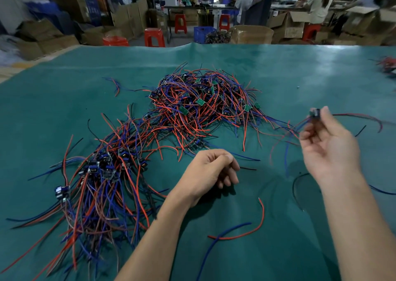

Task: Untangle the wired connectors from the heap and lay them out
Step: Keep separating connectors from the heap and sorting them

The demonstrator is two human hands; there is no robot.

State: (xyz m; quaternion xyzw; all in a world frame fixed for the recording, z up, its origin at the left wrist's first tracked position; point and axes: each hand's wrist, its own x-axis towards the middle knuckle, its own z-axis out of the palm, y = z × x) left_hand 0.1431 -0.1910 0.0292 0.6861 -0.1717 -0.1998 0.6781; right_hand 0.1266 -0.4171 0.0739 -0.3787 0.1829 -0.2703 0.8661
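A tangled heap [205, 103] of red, blue and black wired connectors with small green boards lies at the middle of the green mat [278, 71]. A laid-out group [102, 173] of connectors stretches down the left side. My right hand [330, 146] is raised at the right and pinches one small connector [314, 112] between thumb and fingertips; its blurred wires trail left toward the heap and right. My left hand [212, 171] hovers low at the centre, and its thumb and forefinger pinch a thin black wire [248, 169].
Loose red wire [255, 227] and blue wire [216, 244] lie near the front. A curved black wire [296, 186] lies under my right forearm. Another bundle [389, 65] sits at the far right edge. Stools, boxes and people are beyond the table.
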